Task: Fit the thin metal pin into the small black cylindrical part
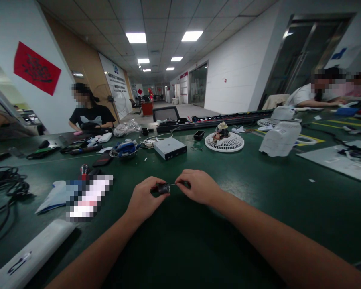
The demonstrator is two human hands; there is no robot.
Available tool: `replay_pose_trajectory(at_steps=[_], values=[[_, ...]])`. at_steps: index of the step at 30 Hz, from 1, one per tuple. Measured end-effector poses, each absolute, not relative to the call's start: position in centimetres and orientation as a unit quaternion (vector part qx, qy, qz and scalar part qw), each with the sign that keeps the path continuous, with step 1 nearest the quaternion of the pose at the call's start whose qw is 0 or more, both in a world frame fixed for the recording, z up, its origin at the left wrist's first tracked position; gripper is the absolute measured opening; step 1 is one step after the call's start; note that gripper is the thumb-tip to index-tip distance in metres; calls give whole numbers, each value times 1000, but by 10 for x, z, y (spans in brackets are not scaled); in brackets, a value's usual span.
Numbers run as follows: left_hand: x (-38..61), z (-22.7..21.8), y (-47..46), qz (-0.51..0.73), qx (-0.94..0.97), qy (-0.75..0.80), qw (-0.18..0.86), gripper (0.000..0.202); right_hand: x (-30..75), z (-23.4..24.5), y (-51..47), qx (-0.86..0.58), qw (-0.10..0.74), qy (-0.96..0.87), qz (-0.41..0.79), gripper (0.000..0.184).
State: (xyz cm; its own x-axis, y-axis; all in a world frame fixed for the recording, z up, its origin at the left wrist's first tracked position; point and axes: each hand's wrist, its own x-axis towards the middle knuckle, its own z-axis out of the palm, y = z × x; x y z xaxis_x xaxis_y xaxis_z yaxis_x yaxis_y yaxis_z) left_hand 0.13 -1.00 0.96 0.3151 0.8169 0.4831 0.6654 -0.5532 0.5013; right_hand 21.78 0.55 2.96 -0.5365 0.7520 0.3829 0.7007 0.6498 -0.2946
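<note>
My left hand is closed around a small dark cylindrical part with a metal end, held just above the green table. A thin metal shaft sticks out of the part toward my right hand, whose fingers pinch its far end. Both hands meet over the middle of the table, close to me.
A grey box-shaped drive lies beyond my hands, with a white fan grille and a white fan housing to the right. Black cables and tools lie at the left. People sit at the far left and far right.
</note>
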Motion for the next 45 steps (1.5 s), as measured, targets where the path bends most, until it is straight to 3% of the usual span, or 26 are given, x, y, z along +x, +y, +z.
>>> replay_pose_trajectory(at_steps=[8,13,19,25,37,45], values=[[-1,7,-7,355,818,442,94,26,217,31,5,-416,251,-859,159,18],[-1,6,-7,345,827,436,89,25,215,29,4,-467,221,-847,125,16],[-1,10,-8,339,826,440,94,26,215,30,4,-459,250,-835,170,18],[0,10,-8,339,826,438,106,27,217,29,8,-447,225,-839,215,19],[1,6,-8,311,841,426,116,26,215,26,9,-462,191,-837,221,19],[2,7,-7,264,843,463,66,27,213,24,4,-525,160,-829,103,13]])
